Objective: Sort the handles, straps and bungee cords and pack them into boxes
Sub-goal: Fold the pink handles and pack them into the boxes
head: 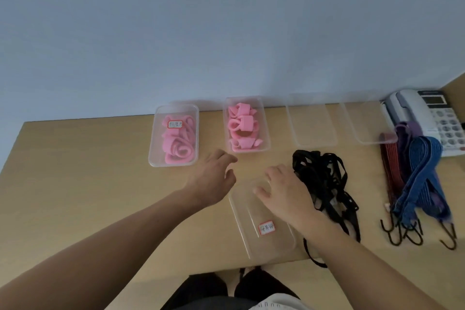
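Tangle of black straps [324, 184] lies just right of the right hand [284, 191], long axis running back-to-front toward the desk [100, 171] front edge; that hand, fingers spread, empty, is over the labelled clear box [264, 234]; the left hand [214, 178], loosely curled, empty, is farther.

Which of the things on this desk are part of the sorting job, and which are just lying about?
Part of the job:
left pink-filled box
right pink-filled box
labelled clear box
empty clear box
second empty clear box
black straps
bungee cords

Just lying about:
telephone
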The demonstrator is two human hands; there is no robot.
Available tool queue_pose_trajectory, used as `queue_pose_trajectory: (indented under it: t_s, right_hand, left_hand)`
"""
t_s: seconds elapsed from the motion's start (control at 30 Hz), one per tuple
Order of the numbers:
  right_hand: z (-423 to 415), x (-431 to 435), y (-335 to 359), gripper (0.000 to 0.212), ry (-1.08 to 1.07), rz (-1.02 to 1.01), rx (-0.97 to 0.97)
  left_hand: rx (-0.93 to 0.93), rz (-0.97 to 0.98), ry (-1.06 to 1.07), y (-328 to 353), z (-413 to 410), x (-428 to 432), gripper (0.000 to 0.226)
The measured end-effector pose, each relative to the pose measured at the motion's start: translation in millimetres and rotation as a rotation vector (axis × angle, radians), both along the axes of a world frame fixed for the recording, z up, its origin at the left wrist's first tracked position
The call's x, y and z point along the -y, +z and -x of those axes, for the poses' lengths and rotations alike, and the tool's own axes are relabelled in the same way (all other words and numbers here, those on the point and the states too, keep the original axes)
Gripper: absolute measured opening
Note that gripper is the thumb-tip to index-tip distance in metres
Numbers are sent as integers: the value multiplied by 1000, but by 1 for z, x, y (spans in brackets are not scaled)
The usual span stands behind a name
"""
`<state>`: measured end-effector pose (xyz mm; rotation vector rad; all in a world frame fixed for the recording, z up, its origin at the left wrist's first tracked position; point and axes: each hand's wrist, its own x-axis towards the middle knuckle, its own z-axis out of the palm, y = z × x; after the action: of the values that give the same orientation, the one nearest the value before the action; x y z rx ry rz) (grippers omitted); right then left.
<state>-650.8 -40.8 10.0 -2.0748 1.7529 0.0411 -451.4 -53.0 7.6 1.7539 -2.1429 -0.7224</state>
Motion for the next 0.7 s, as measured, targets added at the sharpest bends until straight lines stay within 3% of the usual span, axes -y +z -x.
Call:
queue_pose_trajectory:
  t_s: [0.2,0.33,0.7]
  right_hand:
    - [-17,-37,-20,102,-184,-116,-252]
    - [-25,-46,-33,103,-266,-120,-344]
    - [-34,-51,-34,108,-445,-93,-161]
  left_hand:
    - [-7,-185,-3,-21,-13,-29,40]
    - [-29,-232,-2,-27,-17,-41,40]
    - [-66,-329,-2,-24,-23,-47,50]
